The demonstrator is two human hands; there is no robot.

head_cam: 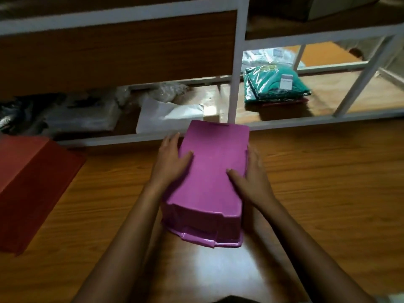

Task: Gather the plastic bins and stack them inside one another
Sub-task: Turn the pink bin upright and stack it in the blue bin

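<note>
A purple plastic bin (211,169) is upside down in the middle of the view, its flat bottom facing up and its rim toward me, above the wooden floor. My left hand (171,159) grips its left side with the thumb on the bottom panel. My right hand (251,174) grips the right side in the same way. A red plastic bin (32,178) lies upside down on the floor at the left, apart from both hands.
A white metal shelf frame (237,68) with a wood panel stands just beyond the purple bin. Its low shelf holds plastic-wrapped packages (83,114), a white bag (170,114) and folded green clothes in wrap (275,86). Wooden floor (328,193) extends right.
</note>
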